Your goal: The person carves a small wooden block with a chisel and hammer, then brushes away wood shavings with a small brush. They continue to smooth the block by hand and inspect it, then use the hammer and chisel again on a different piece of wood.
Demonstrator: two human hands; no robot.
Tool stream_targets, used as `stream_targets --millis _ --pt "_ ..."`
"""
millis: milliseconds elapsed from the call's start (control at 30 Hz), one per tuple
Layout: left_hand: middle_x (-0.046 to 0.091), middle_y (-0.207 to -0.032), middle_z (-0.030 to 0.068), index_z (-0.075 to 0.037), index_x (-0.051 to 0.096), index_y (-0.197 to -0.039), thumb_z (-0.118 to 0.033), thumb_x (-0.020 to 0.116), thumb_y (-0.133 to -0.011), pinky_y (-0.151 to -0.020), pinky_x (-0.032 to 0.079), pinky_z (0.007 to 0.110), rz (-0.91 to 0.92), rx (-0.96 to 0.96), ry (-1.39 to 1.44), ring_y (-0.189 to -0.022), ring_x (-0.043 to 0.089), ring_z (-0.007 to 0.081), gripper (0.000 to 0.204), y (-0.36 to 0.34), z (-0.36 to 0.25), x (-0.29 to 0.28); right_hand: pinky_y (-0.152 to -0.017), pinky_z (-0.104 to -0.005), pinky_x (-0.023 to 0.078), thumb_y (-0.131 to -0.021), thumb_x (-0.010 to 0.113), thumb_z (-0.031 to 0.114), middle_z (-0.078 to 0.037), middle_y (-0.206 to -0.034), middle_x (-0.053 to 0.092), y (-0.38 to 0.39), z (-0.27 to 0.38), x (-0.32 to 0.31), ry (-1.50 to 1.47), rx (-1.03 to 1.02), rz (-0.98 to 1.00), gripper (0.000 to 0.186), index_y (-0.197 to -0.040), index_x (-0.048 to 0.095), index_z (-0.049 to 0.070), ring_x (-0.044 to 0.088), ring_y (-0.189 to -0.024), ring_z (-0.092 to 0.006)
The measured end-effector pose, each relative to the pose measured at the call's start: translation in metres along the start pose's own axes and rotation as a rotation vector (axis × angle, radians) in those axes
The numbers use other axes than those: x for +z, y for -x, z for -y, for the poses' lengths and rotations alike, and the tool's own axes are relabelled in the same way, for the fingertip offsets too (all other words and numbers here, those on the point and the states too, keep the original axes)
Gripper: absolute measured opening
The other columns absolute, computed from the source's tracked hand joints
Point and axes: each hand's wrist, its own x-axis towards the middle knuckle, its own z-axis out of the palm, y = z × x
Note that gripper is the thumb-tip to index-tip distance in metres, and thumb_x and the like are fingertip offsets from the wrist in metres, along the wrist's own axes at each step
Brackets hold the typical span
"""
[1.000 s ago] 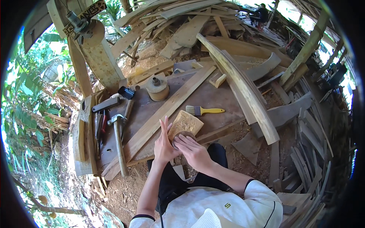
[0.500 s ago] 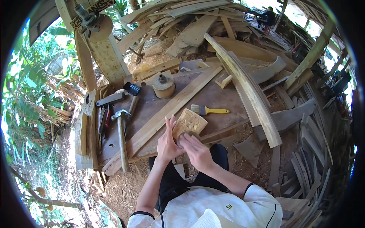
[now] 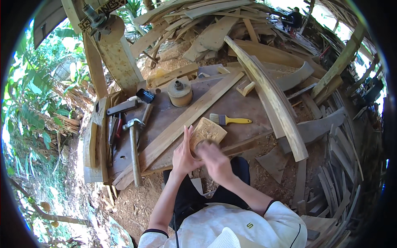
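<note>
A pale wooden block (image 3: 211, 129) with carving on its top face lies tilted at the near edge of the worktable. My left hand (image 3: 184, 156) braces its left side, fingers stretched up along the edge and thumb spread toward the near corner. My right hand (image 3: 216, 162) is over the block's near end, smeared by motion. Under its fingertips is a small brown pad (image 3: 203, 144), mostly hidden, its exact kind unclear. Just beyond the block lies a paintbrush (image 3: 236, 120) with a yellow handle.
A long plank (image 3: 182, 124) crosses the worktable (image 3: 248, 105) diagonally. A hammer (image 3: 134, 153) and other hand tools lie at the left. Behind the plank stands a round wooden piece (image 3: 180, 95) with a metal centre. Long curved timbers (image 3: 269, 99) lean at the right; scrap wood (image 3: 215, 37) is piled behind.
My right hand has shifted slightly to the right over the block and is more blurred. The left hand keeps its place against the block.
</note>
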Motion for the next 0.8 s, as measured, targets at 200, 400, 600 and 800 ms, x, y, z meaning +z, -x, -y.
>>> stream_targets --millis 200,400,600,800 --pt "0.049 -0.172 0.0219 0.006 -0.001 -0.176 -0.044 0.104 -0.065 -0.115 0.056 0.044 -0.011 -0.006 0.002 -0.145 0.063 0.0385 0.161 0.003 -0.007 0.001 -0.116 -0.0495 0.056 -0.098 0.067 0.004 -0.021 -0.143 0.073 -0.033 -0.027 -0.008 0.119 0.033 -0.024 0.039 -0.137 0.071 0.000 0.069 -0.135 -0.0395" --pt "0.022 -0.184 0.0232 0.008 -0.025 -0.169 -0.047 0.105 -0.063 -0.102 0.064 0.047 -0.071 0.057 -0.021 -0.145 0.062 0.0412 0.176 0.002 -0.003 0.004 -0.113 -0.0478 0.057 -0.098 0.064 0.007 -0.021 -0.141 0.074 -0.081 -0.034 0.006 0.085 0.042 0.104 0.037 -0.134 0.072 0.001 0.070 -0.132 -0.0398" --pt "0.018 -0.183 0.0298 0.000 -0.028 -0.170 -0.051 0.108 -0.063 -0.114 0.058 0.050 -0.065 0.003 0.035 -0.148 0.058 0.0475 0.181 0.001 -0.003 0.001 -0.108 -0.0471 0.059 -0.098 0.064 0.008 -0.022 -0.136 0.075 -0.079 -0.034 0.021 -0.064 -0.029 0.207 0.030 -0.126 0.073 0.002 0.070 -0.132 -0.0385" --pt "0.006 -0.184 0.0316 -0.004 -0.032 -0.170 -0.052 0.109 -0.059 -0.115 0.058 0.052 -0.046 -0.017 0.044 -0.146 0.059 0.0506 0.185 0.006 0.007 0.001 -0.094 -0.0469 0.061 -0.096 0.064 0.010 -0.015 -0.115 0.075 -0.094 -0.018 0.017 0.045 -0.020 0.196 0.019 -0.112 0.073 0.004 0.073 -0.114 -0.0342"
